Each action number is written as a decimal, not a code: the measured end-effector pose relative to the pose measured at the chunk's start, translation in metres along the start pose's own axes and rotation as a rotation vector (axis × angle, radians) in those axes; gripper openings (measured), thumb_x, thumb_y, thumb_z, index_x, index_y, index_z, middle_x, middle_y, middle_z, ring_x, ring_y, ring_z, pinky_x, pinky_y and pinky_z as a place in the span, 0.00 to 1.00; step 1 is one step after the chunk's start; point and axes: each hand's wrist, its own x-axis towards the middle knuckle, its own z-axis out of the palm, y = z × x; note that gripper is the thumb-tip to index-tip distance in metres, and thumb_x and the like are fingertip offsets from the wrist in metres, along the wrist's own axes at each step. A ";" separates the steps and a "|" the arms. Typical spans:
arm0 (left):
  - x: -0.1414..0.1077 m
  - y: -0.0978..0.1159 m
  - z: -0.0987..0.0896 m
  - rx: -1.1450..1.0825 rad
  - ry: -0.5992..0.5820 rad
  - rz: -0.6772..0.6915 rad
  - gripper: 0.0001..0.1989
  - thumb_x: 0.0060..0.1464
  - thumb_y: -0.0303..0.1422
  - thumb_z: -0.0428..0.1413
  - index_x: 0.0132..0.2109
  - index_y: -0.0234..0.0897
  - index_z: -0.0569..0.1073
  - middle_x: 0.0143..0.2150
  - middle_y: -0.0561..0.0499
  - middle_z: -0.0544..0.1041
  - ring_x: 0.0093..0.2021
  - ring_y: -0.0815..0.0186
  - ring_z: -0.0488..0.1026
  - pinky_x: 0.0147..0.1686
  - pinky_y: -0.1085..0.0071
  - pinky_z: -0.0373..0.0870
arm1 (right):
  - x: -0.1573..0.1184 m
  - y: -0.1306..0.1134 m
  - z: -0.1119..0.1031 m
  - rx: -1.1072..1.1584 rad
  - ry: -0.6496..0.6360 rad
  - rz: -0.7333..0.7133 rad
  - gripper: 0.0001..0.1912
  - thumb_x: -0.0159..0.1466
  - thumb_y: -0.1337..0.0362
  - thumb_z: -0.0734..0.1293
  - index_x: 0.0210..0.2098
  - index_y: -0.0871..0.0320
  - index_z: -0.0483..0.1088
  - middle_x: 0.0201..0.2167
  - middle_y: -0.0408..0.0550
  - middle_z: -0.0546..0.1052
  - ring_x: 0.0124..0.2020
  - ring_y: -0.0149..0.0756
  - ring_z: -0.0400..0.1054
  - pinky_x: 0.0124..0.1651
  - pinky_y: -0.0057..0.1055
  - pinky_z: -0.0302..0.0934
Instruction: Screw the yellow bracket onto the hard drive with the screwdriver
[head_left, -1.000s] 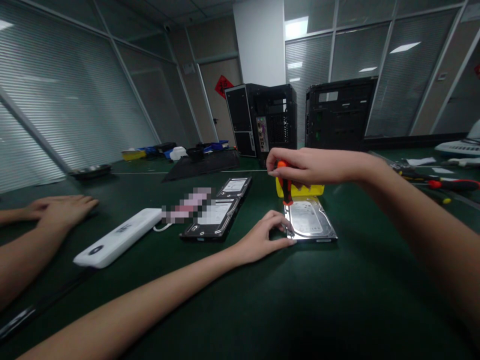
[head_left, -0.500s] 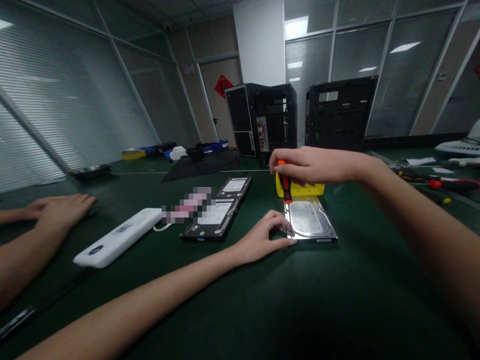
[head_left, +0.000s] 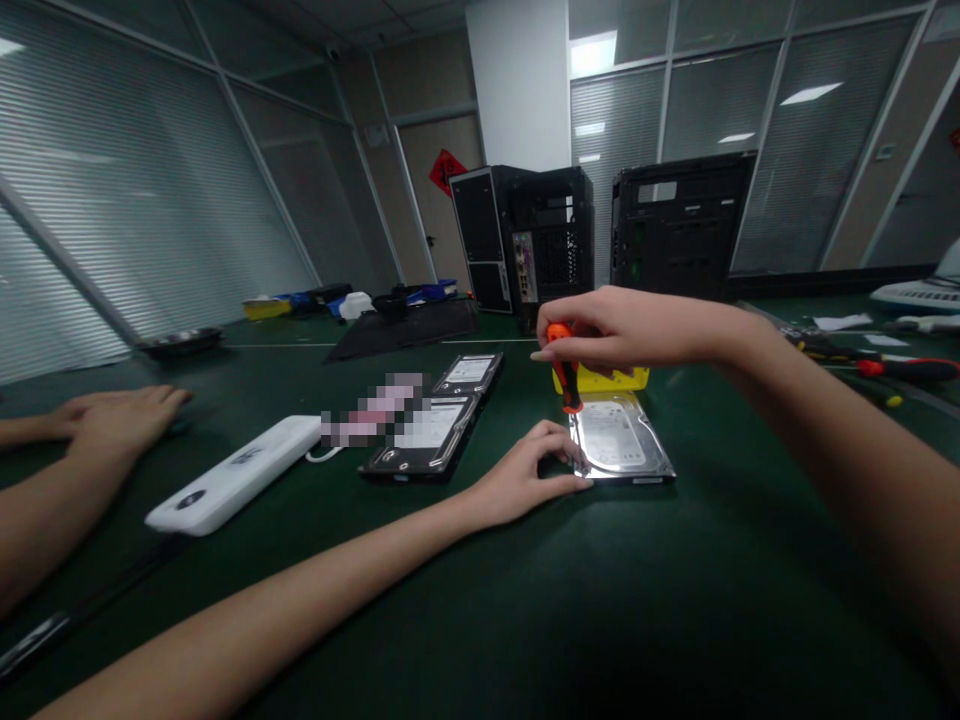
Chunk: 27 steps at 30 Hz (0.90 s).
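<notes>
At the left side, the hands of another person (head_left: pixel 124 415) rest on the green table (head_left: pixel 675 600). Beside them lies a long white device (head_left: pixel 240 478), placed slantwise, with a round dark mark at its near end. Next to it, a pinkish patch of blurred squares (head_left: pixel 379 408) covers partly a dark hard drive (head_left: pixel 420 460). Just behind this drive lies a second, smaller-looking drive (head_left: pixel 471 372), also with a white label.

The left hand (head_left: pixel 525 475) is laid low on the table, and its bent fingers and thumb grasp the near left corner of the silver hard drive (head_left: pixel 615 440). This silver drive lies flat on the table, to the right of the two dark ones. Above its left edge the right hand (head_left: pixel 600 325) is raised, with the fingers closed around the red and black handle of a screwdriver (head_left: pixel 570 385). The tool stands almost upright, and its shaft goes down toward the corner by the left fingers; the tip seems to touch there, but the view is too small to be sure. Just behind the silver drive is a yellow object (head_left: pixel 619 380), partly hidden by the right hand.

Farther back stand two black computer cases (head_left: pixel 480 240). At the right, a tool with red and black handle (head_left: pixel 907 369) lies among other tools.
</notes>
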 end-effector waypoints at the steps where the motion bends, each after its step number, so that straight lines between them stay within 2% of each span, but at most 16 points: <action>1: 0.000 0.000 0.000 0.003 0.000 -0.004 0.12 0.50 0.40 0.56 0.39 0.38 0.70 0.45 0.50 0.63 0.48 0.64 0.64 0.49 0.66 0.60 | 0.000 0.000 0.000 -0.005 0.004 -0.004 0.18 0.62 0.52 0.56 0.38 0.59 0.65 0.32 0.46 0.72 0.28 0.28 0.65 0.26 0.24 0.57; 6: 0.000 0.001 0.001 0.012 0.003 -0.022 0.14 0.50 0.40 0.56 0.42 0.38 0.70 0.43 0.50 0.63 0.44 0.65 0.64 0.45 0.67 0.63 | 0.000 0.001 0.000 0.003 -0.001 -0.021 0.18 0.62 0.52 0.56 0.38 0.59 0.65 0.32 0.46 0.72 0.29 0.28 0.66 0.27 0.24 0.59; 14: -0.001 0.002 0.000 0.023 -0.001 -0.041 0.15 0.50 0.41 0.55 0.43 0.39 0.70 0.44 0.50 0.64 0.45 0.64 0.64 0.45 0.66 0.62 | 0.000 0.002 0.002 0.004 0.012 -0.024 0.19 0.60 0.49 0.57 0.35 0.60 0.65 0.30 0.45 0.72 0.26 0.27 0.65 0.26 0.24 0.58; 18: -0.001 0.003 -0.001 0.023 -0.005 -0.045 0.15 0.50 0.41 0.55 0.43 0.39 0.70 0.44 0.50 0.64 0.45 0.63 0.64 0.46 0.66 0.62 | 0.001 0.002 0.002 -0.048 0.068 -0.058 0.18 0.60 0.51 0.58 0.33 0.61 0.67 0.29 0.45 0.71 0.27 0.27 0.63 0.27 0.25 0.56; 22: -0.001 0.004 -0.001 0.017 -0.003 -0.036 0.14 0.50 0.41 0.55 0.42 0.39 0.70 0.44 0.50 0.64 0.46 0.63 0.64 0.46 0.66 0.62 | 0.001 0.000 0.000 -0.040 0.058 -0.072 0.16 0.59 0.53 0.59 0.31 0.61 0.66 0.28 0.44 0.70 0.26 0.26 0.61 0.27 0.25 0.53; 27: -0.001 0.004 0.000 0.017 0.000 -0.044 0.15 0.50 0.41 0.55 0.43 0.39 0.70 0.44 0.50 0.64 0.46 0.63 0.64 0.46 0.65 0.62 | 0.001 0.000 0.001 -0.042 0.040 -0.065 0.17 0.60 0.53 0.58 0.34 0.61 0.67 0.29 0.46 0.70 0.27 0.27 0.61 0.28 0.26 0.53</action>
